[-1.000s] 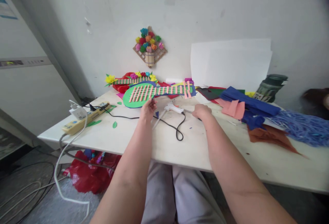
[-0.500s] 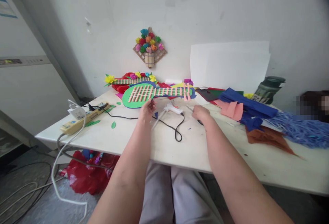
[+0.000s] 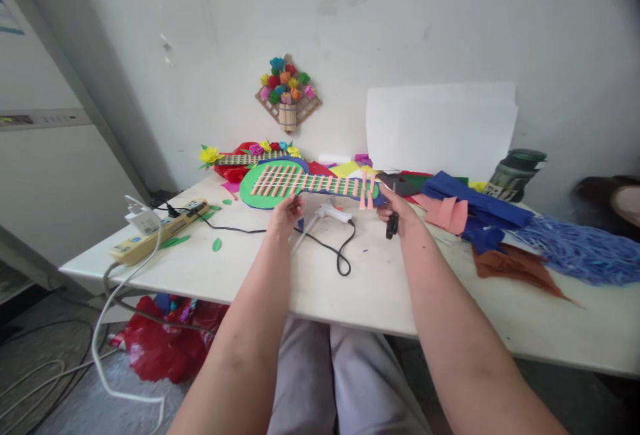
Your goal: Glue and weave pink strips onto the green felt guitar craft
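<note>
A craft guitar (image 3: 273,185) of green and blue sheet with pink strips and pale strings is held up over the table. My left hand (image 3: 286,216) pinches its lower edge where the round body meets the neck. At the far end of the neck, my right hand (image 3: 400,212) has its fingers closed on the blue head with the pink pegs. That same hand also keeps a pair of scissors (image 3: 393,226); the black handles show below the fingers, while most of the blades is hidden. Between my hands a white glue gun (image 3: 336,212) lies on the table.
At the left is a yellow power strip (image 3: 173,228) with cords. Behind the guitar lies a second, flowered craft guitar (image 3: 250,156). Coloured sheets (image 3: 475,202), blue shredded strands (image 3: 585,248) and a green bottle (image 3: 517,172) occupy the right. White paper (image 3: 440,125) leans on the wall.
My right hand has risen from the table with the scissors and taken hold of the guitar's head. The left grip stays put, and the guitar's neck end has dipped slightly.
</note>
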`<state>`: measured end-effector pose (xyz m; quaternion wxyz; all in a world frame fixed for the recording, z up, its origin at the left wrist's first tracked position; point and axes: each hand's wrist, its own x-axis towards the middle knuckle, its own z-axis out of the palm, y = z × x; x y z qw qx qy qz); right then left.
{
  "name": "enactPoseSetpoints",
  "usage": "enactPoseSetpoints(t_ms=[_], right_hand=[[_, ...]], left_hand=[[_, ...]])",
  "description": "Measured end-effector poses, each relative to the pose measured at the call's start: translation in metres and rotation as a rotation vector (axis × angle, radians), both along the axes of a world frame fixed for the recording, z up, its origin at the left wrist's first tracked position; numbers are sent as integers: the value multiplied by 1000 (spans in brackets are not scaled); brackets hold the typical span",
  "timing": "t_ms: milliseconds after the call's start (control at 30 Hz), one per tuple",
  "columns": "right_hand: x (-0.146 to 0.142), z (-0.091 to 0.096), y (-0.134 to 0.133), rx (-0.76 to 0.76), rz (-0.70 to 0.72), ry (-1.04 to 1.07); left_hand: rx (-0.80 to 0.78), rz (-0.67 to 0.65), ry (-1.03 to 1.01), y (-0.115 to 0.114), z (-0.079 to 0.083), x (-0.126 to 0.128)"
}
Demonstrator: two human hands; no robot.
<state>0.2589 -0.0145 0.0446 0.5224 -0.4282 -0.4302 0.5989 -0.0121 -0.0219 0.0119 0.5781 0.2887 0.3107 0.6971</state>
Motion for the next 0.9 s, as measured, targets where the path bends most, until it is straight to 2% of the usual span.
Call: enactPoseSetpoints(t_ms=[67, 167, 333, 533, 900], right_hand=[[0, 1, -1, -16, 90, 41], [0, 1, 0, -77, 137, 14], [-3, 1, -1, -122, 129, 39], [-8, 0, -2, -121, 50, 60], [-15, -9, 4, -104, 86, 79]], left_hand=[[2, -27, 20, 0, 0, 1], [6, -57, 49, 0, 0, 1], [-3, -60, 90, -1, 1, 0], [2, -115, 70, -3, 2, 1], [23, -19, 10, 1, -1, 5]])
